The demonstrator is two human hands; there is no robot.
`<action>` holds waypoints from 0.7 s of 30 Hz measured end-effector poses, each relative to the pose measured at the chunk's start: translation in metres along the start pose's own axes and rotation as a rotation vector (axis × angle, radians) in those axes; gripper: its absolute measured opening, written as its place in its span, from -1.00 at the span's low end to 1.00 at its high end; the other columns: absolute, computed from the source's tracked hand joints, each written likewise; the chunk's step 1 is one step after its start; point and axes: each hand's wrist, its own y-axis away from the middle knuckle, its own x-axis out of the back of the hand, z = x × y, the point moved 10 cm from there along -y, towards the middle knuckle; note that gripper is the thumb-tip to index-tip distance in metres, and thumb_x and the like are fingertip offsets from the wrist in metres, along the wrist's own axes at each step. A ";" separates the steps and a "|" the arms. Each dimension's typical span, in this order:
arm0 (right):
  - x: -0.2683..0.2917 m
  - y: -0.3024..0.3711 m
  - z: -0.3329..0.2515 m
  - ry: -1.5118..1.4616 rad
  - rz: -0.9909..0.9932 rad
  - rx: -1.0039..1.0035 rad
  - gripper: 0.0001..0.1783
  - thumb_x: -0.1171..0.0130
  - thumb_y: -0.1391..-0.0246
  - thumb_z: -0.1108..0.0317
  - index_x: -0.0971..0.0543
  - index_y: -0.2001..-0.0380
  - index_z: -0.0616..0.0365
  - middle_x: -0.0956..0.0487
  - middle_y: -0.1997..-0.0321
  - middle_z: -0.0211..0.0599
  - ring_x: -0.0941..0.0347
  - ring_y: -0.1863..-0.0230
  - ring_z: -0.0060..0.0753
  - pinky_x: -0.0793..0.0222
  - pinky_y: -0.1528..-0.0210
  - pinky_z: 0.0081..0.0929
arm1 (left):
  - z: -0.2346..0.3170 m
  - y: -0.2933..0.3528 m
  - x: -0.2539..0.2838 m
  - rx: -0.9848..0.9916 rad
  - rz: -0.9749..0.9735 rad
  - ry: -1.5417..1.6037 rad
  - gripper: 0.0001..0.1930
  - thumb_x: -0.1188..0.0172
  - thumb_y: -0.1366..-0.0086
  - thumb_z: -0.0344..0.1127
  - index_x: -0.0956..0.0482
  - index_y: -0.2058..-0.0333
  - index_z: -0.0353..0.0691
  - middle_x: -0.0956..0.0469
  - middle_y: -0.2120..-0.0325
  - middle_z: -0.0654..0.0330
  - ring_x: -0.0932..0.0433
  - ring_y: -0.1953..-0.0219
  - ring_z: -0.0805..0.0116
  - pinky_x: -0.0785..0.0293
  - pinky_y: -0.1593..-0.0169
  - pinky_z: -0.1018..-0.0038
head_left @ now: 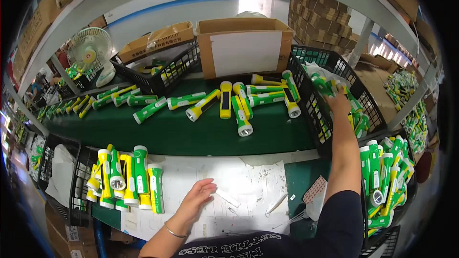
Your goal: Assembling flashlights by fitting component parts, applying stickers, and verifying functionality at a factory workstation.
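Observation:
My left hand (197, 199) hovers over the white sheet on the bench, fingers stretched out, holding nothing. A bracelet circles that wrist. My right arm reaches far forward, and my right hand (338, 101) is down inside a black plastic crate (321, 120) at the back right. Green and yellow flashlights (362, 123) lie in this crate around the hand, beside a clear plastic bag (321, 72). The right fingers are partly hidden among them, so their grip is unclear. To the left of my left hand, a stack of flashlights (139, 169) sits at the bench's edge.
More flashlights (225, 99) lie along a green conveyor belt (191, 136). Behind it stand a cardboard box (206, 50) and another black crate (167, 77). A full crate of flashlights (388, 177) is close at my right. White strips (276, 204) and a pink-dotted sheet (315, 189) lie on the bench.

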 end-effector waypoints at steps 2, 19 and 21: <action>0.025 0.012 -0.027 -0.152 0.224 0.213 -0.29 -0.14 0.11 -0.07 -0.27 -0.10 -0.02 -0.52 0.11 -0.14 -0.46 0.12 -0.03 -0.40 0.18 -0.17 | -0.002 -0.005 -0.011 0.012 -0.041 -0.009 -0.58 -0.02 -0.25 -0.28 -0.24 -0.08 -0.18 -0.36 0.04 0.20 -0.33 -0.03 0.39 -0.27 -0.09 0.38; -0.060 0.298 -0.225 -0.104 -0.449 1.005 -0.29 -0.26 0.22 -0.07 -0.28 -0.07 -0.33 -0.50 0.20 -0.13 -0.45 0.12 -0.07 -0.41 0.19 -0.23 | 0.010 0.024 -0.018 -0.227 -0.078 -0.278 -0.54 -0.12 -0.19 -0.25 -0.29 -0.05 -0.20 -0.34 0.06 0.16 -0.31 -0.02 0.37 -0.24 -0.07 0.48; -0.014 0.312 -0.212 -0.113 -0.260 1.075 -0.38 -0.28 0.18 0.08 -0.32 -0.02 -0.25 -0.50 0.34 -0.22 -0.48 0.31 -0.14 -0.42 0.29 -0.26 | 0.046 0.037 -0.012 -0.566 0.101 -0.667 -0.48 -0.17 -0.13 -0.20 -0.28 -0.05 -0.20 -0.32 0.05 0.08 -0.28 -0.06 0.22 -0.22 -0.09 0.39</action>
